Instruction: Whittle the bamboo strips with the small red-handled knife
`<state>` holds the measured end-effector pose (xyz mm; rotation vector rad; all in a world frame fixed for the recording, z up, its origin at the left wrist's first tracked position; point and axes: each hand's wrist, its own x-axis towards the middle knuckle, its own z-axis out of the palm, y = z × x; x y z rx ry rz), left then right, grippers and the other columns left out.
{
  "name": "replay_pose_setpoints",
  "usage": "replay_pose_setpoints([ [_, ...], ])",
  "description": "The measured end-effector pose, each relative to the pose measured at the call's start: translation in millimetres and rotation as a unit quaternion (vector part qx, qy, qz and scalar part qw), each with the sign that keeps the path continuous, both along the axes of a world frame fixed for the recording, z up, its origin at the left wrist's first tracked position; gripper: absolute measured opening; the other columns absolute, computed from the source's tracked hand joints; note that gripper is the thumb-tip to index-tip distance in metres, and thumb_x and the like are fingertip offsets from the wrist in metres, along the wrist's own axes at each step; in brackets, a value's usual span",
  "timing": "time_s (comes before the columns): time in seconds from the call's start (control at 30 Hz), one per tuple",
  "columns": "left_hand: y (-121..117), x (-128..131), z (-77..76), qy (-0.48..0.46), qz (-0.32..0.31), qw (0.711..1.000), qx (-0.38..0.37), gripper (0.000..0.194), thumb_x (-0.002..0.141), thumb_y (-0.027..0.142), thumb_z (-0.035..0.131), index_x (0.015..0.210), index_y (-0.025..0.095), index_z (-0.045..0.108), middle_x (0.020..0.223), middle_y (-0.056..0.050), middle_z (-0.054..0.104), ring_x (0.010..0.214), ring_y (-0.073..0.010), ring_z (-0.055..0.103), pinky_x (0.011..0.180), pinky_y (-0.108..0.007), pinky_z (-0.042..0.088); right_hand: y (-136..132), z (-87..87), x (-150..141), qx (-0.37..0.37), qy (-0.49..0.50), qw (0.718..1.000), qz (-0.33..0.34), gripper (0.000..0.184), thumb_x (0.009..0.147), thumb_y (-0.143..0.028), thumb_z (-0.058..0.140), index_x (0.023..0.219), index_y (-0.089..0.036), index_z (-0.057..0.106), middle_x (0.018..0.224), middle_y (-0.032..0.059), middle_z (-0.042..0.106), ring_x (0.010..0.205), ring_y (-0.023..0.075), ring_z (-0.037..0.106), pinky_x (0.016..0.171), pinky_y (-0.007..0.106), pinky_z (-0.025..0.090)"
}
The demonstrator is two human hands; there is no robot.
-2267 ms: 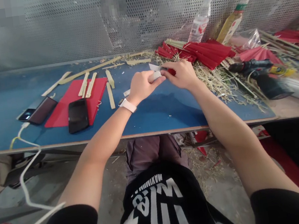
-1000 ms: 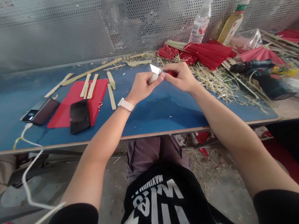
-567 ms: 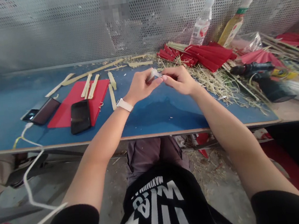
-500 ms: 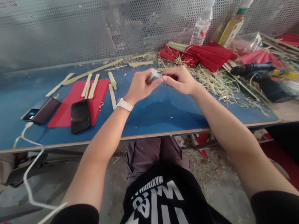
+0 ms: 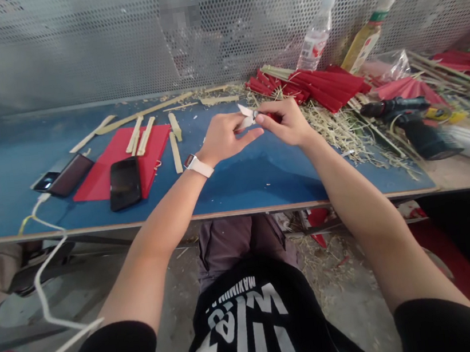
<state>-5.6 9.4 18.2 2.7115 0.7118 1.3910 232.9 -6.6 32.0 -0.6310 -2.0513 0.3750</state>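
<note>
Over the blue table, my right hand is closed on a knife with a short, pale, pointed blade. A bit of red, which looks like its handle, shows between the fingers. My left hand is beside it, fingers curled around a small pale piece just under the blade, thumb stretched toward the right hand. Most of that piece is hidden by the fingers, so its kind cannot be made out. The left wrist wears a watch with a light strap.
On the left, pale bamboo strips and a black phone lie on a red sheet. Red folded fans, bamboo shavings, a cordless drill and two bottles crowd the right. A perforated metal panel stands behind.
The blade has tilted up and now points up to the left, apart from the pale piece. My left thumb has stretched out to the right, and the left wrist has turned slightly.
</note>
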Motion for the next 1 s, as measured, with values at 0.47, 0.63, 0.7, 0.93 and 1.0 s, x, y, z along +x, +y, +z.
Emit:
replay_pose_setpoints([
  [0.47,9.1,-16.0,-1.8,0.031,0.049,0.998,-0.034,0.084,0.104,0.103,0.032,0.102,0.026,0.064,0.077,-0.006,0.066,0.075,-0.0281,0.071,0.075,-0.041,0.048,7.5,-3.6,11.1,0.033,-0.071,0.997,-0.026,0.066,0.111,-0.085,0.064,0.102,-0.023,0.085,0.073,-0.0005,0.064,0.064,0.0162,0.049,0.067,0.034,0.038],
  [0.63,16.4,-18.4,-6.4,0.039,0.070,0.996,-0.035,0.083,0.106,0.101,0.032,0.106,0.026,0.068,0.081,-0.008,0.071,0.081,-0.0300,0.075,0.080,-0.041,0.051,7.9,-6.4,12.8,0.048,-0.084,0.993,-0.063,0.068,0.111,-0.086,0.061,0.109,-0.024,0.089,0.078,0.0029,0.071,0.068,0.0193,0.059,0.070,0.036,0.043],
  [0.7,19.7,-19.2,-9.2,0.039,0.080,0.995,-0.035,0.081,0.107,0.099,0.033,0.106,0.026,0.069,0.082,-0.009,0.072,0.082,-0.0303,0.076,0.081,-0.041,0.051,7.1,-7.1,10.9,0.050,-0.081,0.993,-0.074,0.069,0.111,-0.086,0.060,0.110,-0.024,0.089,0.081,0.0043,0.074,0.072,0.0209,0.063,0.072,0.036,0.045],
  [0.93,19.2,-14.4,-12.8,-0.004,0.080,0.997,-0.015,0.075,0.112,0.092,0.035,0.111,0.025,0.070,0.081,-0.007,0.068,0.083,-0.0293,0.076,0.083,-0.042,0.054,1.5,-8.8,-4.6,0.052,-0.026,0.993,-0.108,0.066,0.111,-0.084,0.061,0.107,-0.022,0.084,0.078,0.0037,0.068,0.071,0.0210,0.060,0.073,0.037,0.046],
  [1.0,15.2,-12.0,-11.0,-0.024,0.079,0.997,-0.005,0.074,0.113,0.091,0.035,0.112,0.025,0.070,0.082,-0.007,0.069,0.083,-0.0278,0.076,0.082,-0.040,0.054,-0.1,-10.2,-10.7,0.051,0.005,0.993,-0.105,0.064,0.110,-0.084,0.063,0.105,-0.023,0.082,0.077,0.0032,0.064,0.072,0.0215,0.060,0.074,0.037,0.047],
])
